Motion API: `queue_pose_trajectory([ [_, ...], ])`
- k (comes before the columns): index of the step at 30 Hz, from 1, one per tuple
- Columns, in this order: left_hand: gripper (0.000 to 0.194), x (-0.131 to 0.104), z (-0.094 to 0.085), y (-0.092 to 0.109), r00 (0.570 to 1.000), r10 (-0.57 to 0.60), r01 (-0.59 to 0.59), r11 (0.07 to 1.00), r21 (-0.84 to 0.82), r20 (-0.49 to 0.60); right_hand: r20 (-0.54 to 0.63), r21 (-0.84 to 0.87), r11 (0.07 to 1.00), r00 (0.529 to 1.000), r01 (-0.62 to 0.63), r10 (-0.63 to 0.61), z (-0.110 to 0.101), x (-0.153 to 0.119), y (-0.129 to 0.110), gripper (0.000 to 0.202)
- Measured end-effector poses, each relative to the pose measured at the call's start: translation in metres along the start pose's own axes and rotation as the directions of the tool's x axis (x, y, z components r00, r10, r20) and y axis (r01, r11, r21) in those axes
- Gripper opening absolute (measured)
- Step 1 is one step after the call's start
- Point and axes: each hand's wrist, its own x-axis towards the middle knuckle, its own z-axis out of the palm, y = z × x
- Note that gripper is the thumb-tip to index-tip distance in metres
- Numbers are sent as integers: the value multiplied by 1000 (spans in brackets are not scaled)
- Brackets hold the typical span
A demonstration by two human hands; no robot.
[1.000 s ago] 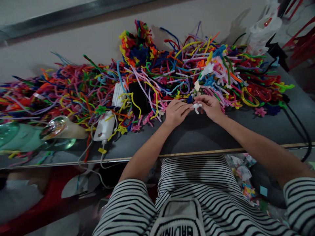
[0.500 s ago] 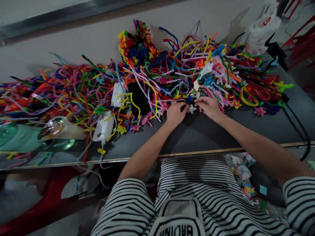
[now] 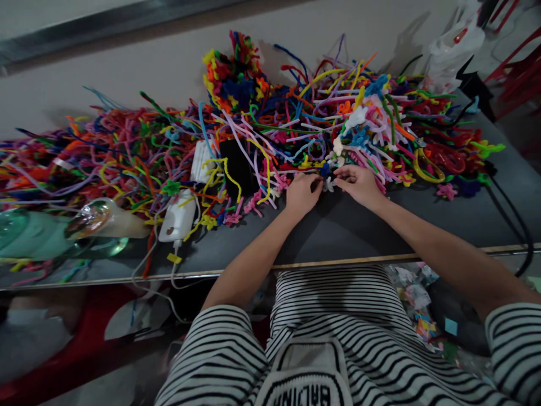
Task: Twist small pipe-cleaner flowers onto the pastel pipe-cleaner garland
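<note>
A small white pipe-cleaner flower (image 3: pixel 328 185) is between my two hands, just above the dark tabletop. My left hand (image 3: pixel 303 193) is closed, its fingertips pinching the flower's left side. On the other side, my right hand (image 3: pixel 359 185) has its thumb and fingers drawn together beside the flower; whatever it may hold is too small to make out. A blue pipe-cleaner flower (image 3: pixel 324 169) lies just beyond the fingertips. White, pink and blue pipe-cleaner pieces (image 3: pixel 359 135) are heaped behind my right hand.
Tangled pipe cleaners (image 3: pixel 127 141) cover the back of the table. Yellow-handled scissors (image 3: pixel 429 168) lie to the right. A black box-like object (image 3: pixel 235 169), a white power bank (image 3: pixel 178 217) with a cable and a greenish clear bottle (image 3: pixel 42 234) are to the left. A plastic bag (image 3: pixel 452 56) stands back right.
My right fingertips have shifted slightly at the white flower, and the flower has turned or moved a little. My left hand stays nearly in place.
</note>
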Motion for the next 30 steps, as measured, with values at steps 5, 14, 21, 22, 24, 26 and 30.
queue_pose_trajectory([
  [5,24,-1,4,-1,996,21,-27,997,-78,-85,39,-25,997,997,66,-65,0,-2,-3,24],
  [14,29,-4,-7,0,918,365,-361,931,52,-152,138,248,945,973,-213,183,0,-3,-19,5],
  [21,60,-8,-6,5,581,790,-800,511,315,196,335,301,814,854,-497,398,2,-10,-32,12],
  [22,65,-7,-6,6,527,824,-828,443,344,208,344,276,804,835,-527,429,2,-10,-32,13],
  [24,69,-6,-8,9,434,877,-845,317,431,205,360,222,796,807,-562,469,1,-11,-33,13],
  [26,67,-4,-10,12,367,909,-825,220,521,198,375,187,798,793,-572,480,0,-11,-33,13],
  [30,60,-4,-9,14,335,923,-798,172,577,188,447,178,806,776,-564,445,-4,-13,-31,14],
])
